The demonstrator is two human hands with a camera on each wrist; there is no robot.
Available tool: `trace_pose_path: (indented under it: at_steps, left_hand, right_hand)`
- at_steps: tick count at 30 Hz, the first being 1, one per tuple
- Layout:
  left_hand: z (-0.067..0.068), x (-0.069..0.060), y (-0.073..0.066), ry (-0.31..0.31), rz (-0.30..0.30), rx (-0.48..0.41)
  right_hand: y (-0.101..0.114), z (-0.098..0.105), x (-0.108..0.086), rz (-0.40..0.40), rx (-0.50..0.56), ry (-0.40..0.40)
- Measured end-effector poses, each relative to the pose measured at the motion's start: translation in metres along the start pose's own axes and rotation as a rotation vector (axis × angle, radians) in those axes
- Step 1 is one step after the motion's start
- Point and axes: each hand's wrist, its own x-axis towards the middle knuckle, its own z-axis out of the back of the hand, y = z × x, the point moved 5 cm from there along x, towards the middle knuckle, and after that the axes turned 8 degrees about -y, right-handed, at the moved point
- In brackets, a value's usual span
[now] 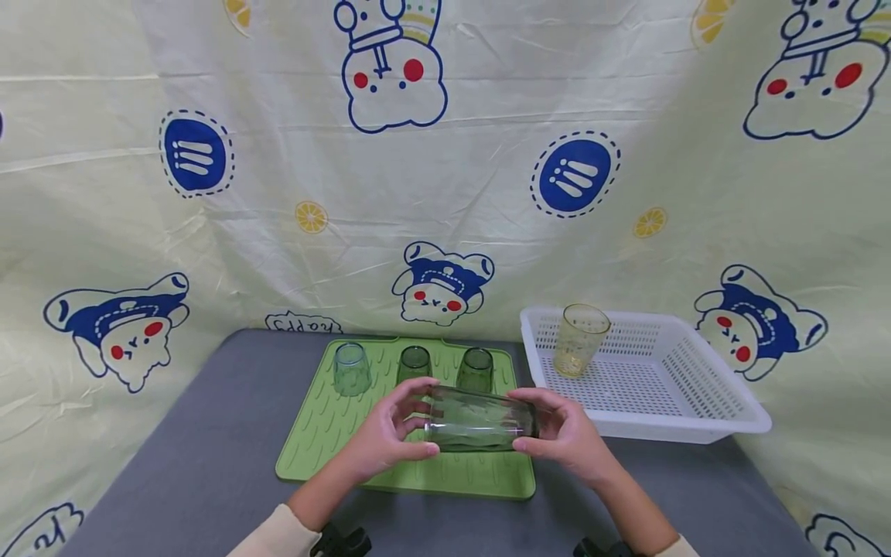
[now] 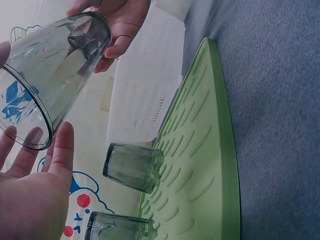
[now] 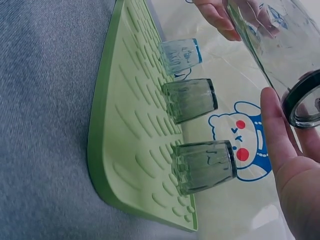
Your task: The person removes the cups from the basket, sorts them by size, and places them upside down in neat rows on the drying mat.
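A tall grey-tinted drinking glass (image 1: 480, 422) lies sideways in the air above the front of a green ridged mat (image 1: 327, 433). My left hand (image 1: 390, 429) holds its open rim end, thumb below and fingers above. At the thick base end, my right hand (image 1: 567, 433) grips with thumb and fingers. In the left wrist view the rim (image 2: 37, 107) faces my left palm. Behind the held glass, a small bluish glass (image 1: 352, 370) and two small grey-green glasses, one in the middle (image 1: 414, 362) and one at right (image 1: 476, 370), stand in a row on the mat.
Right of the mat is a white perforated plastic basket (image 1: 685, 425), with a yellowish glass (image 1: 581, 340) standing at its left side. A grey cloth (image 1: 209, 464) covers the table. Behind hangs a printed curtain (image 1: 487, 178).
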Motion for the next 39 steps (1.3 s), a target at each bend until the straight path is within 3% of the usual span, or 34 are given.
trace_pose_path:
  at_steps: [9, 16, 28, 39]
  left_hand:
    - [0.007, -0.001, 0.001, 0.017, -0.003, -0.003]
    - [0.02, -0.004, 0.006, 0.012, 0.026, 0.18]
    - [0.052, -0.015, 0.011, -0.019, 0.017, 0.388]
    - [0.096, -0.028, 0.023, -0.053, 0.039, 0.76]
  right_hand:
    - [-0.008, -0.005, 0.004, -0.038, -0.044, -0.083]
    - [-0.014, -0.013, 0.01, -0.106, -0.085, -0.146]
    - [-0.026, -0.021, 0.021, -0.154, -0.126, -0.197]
    - [-0.032, -0.026, 0.032, -0.187, -0.182, -0.227]
